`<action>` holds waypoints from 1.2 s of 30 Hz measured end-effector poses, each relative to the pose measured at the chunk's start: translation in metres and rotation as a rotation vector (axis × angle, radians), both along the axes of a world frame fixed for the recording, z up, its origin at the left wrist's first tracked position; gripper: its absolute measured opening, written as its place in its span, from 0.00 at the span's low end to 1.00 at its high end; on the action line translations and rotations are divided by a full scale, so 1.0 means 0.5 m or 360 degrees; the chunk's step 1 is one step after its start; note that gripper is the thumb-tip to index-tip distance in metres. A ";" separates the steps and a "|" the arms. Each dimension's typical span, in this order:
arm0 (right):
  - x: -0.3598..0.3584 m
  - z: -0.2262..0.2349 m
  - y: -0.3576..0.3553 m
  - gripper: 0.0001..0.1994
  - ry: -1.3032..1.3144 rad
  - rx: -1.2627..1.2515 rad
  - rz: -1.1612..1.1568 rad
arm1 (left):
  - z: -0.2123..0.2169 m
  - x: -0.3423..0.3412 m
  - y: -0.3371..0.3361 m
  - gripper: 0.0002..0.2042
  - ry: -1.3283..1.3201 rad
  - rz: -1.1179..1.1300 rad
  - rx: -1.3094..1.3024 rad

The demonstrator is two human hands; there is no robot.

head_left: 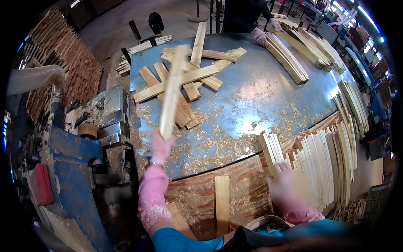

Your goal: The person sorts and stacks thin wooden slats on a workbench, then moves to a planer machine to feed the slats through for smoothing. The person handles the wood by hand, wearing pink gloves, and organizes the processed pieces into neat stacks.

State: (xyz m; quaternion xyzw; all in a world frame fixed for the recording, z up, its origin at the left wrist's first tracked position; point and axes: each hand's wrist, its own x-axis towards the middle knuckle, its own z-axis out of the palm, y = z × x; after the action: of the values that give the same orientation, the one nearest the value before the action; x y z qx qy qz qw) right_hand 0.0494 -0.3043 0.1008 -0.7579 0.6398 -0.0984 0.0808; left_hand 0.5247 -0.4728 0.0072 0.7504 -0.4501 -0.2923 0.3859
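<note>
My left hand (161, 148), in a pink glove, is closed around the near end of a pale wooden board (172, 94). The board points away from me over a loose pile of wooden boards (156, 89) lying crisscross on the metal table (235, 98); its far end is blurred. My right hand (286, 185), smeared by motion, is at the near ends of a few narrow wooden strips (272, 147). Whether its fingers grip them cannot be made out. Beside it stands a long row of similar strips (315, 166).
A blue machine (71, 161) with a hose (35, 79) stands at the left. Wood shavings (201, 145) litter the tabletop. Across the table, another person's gloved hands (260, 38) are at stacked strips (287, 59). A single board (222, 206) lies on the brown wooden surface near me.
</note>
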 end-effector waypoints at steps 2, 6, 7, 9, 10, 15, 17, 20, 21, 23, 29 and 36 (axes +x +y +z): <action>0.043 0.027 -0.091 0.35 0.0002 -0.0403 0.0310 | 0.078 -0.079 0.086 0.26 -0.0086 -0.0316 -0.0107; 0.088 0.118 -0.229 0.33 0.0326 -0.0597 0.0789 | 0.158 -0.119 0.156 0.26 -0.0996 -0.1345 -0.0564; 0.095 0.140 -0.241 0.32 0.0438 -0.0545 0.0957 | 0.169 -0.133 0.158 0.26 -0.0996 -0.1533 -0.0573; 0.125 0.178 -0.220 0.30 0.0564 0.0706 0.0645 | 0.194 -0.168 0.138 0.26 -0.1023 -0.1804 -0.0408; 0.131 0.188 -0.212 0.30 0.0602 0.1328 0.0451 | 0.182 -0.174 0.121 0.31 -0.1005 -0.1599 -0.0547; 0.000 0.134 -0.019 0.23 -0.0322 0.1100 -0.0444 | 0.043 -0.217 -0.071 0.50 -0.0920 -0.0309 0.0216; -0.017 0.146 0.044 0.21 -0.0346 0.1001 -0.0394 | 0.025 -0.231 -0.137 0.51 -0.1098 0.0034 0.0450; -0.054 0.120 0.112 0.20 -0.0439 0.0861 -0.0550 | 0.064 -0.294 -0.175 0.49 -0.0797 0.0182 0.0740; -0.066 0.093 0.124 0.20 -0.0471 0.0822 -0.0580 | 0.051 -0.291 -0.187 0.47 -0.0779 0.0183 0.0720; -0.078 0.044 0.162 0.20 -0.0554 0.0794 -0.0636 | -0.004 -0.242 -0.196 0.44 -0.0774 0.0184 0.0722; -0.116 0.034 0.174 0.17 -0.0482 0.0774 -0.0633 | 0.253 -0.080 -0.216 0.21 -0.0510 -0.0167 -0.0408; -0.239 -0.069 0.242 0.30 -0.1051 0.0684 -0.0686 | 0.366 -0.304 0.283 0.31 0.1153 -0.0101 -0.0078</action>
State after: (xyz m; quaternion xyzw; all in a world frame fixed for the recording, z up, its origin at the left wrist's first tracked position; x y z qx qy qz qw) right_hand -0.0699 -0.1831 0.0665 -0.5013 0.7290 -0.2144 0.4139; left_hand 0.3725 -0.3312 0.1899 0.5745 -0.3139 -0.5401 0.5289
